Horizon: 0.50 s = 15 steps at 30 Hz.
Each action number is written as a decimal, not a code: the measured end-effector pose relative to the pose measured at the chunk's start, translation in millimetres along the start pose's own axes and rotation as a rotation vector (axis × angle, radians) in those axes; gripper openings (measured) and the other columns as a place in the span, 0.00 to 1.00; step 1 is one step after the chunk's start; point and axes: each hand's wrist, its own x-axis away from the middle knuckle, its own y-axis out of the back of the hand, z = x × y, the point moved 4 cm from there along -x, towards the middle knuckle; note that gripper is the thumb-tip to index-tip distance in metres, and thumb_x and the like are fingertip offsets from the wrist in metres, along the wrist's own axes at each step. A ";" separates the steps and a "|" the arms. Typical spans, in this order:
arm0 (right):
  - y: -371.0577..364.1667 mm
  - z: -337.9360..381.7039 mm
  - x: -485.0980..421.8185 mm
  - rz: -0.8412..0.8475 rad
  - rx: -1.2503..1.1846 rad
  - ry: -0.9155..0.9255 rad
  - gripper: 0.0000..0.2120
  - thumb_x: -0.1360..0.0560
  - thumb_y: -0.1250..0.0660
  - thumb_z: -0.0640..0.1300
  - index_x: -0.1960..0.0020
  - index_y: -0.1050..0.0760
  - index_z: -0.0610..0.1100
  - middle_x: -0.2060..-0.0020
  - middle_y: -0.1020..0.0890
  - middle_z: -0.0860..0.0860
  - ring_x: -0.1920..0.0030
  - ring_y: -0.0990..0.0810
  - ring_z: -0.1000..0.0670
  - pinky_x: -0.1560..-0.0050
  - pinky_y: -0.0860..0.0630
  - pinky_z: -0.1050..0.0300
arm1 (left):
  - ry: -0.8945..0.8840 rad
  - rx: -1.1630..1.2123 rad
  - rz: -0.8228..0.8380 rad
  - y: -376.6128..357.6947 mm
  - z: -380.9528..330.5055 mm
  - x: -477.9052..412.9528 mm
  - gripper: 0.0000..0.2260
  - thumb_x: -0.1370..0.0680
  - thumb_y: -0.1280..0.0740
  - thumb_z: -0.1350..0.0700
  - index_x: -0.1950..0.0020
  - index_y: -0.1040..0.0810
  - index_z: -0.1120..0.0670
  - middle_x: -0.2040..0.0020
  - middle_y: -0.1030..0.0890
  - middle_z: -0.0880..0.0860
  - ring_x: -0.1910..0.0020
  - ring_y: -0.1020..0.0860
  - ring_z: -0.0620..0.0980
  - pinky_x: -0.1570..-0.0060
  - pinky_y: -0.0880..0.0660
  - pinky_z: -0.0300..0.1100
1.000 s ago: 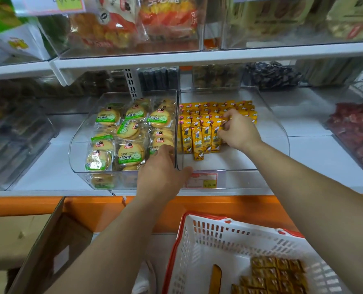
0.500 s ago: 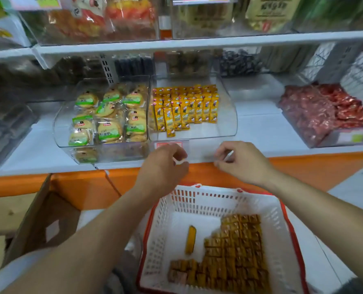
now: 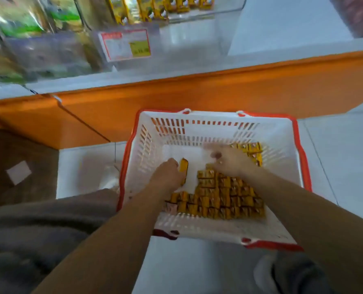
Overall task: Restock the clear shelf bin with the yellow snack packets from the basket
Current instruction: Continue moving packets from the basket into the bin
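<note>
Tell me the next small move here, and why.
Probably close the left hand on the loose yellow packet at its fingers; both hands are in the white basket, the right hand blurred over the packet block, and the clear bin above shows bare floor.

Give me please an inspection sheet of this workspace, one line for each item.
Surface: white tiled floor; the basket stands on it.
Job's things: yellow packets stacked in the basket, one lone packet apart to their left; clear bin on the shelf above, partly filled.
Clutter: cardboard box at the left.
Hands: left hand at the lone packet, right hand over the stack; blurred, grip unclear.
Cables: nothing seen.
Surroundings: orange shelf front, price label, neighbouring bin of green-labelled buns.
</note>
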 end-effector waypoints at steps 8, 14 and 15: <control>-71.3 -9.9 -21.6 -0.006 0.361 0.168 0.21 0.24 0.39 0.62 0.36 0.23 0.53 0.42 0.19 0.48 0.35 0.28 0.42 0.37 0.32 0.41 | 0.092 0.113 -0.046 -54.7 31.8 -74.8 0.29 0.24 0.27 0.45 0.29 0.32 0.56 0.33 0.24 0.58 0.38 0.23 0.59 0.42 0.23 0.54; -85.5 -4.9 -36.5 0.155 0.512 0.154 0.21 0.25 0.34 0.59 0.36 0.27 0.50 0.41 0.21 0.46 0.33 0.32 0.41 0.33 0.39 0.37 | -0.022 -0.063 -0.028 -71.2 27.3 -97.8 0.30 0.28 0.22 0.47 0.33 0.31 0.56 0.37 0.28 0.59 0.41 0.24 0.62 0.46 0.24 0.53; -85.6 -3.8 -39.2 0.184 0.536 0.142 0.20 0.25 0.33 0.57 0.37 0.27 0.49 0.41 0.21 0.45 0.33 0.32 0.40 0.33 0.39 0.37 | -0.036 -0.085 -0.022 -71.0 26.7 -98.9 0.28 0.26 0.23 0.49 0.33 0.31 0.57 0.37 0.28 0.60 0.41 0.24 0.62 0.49 0.26 0.51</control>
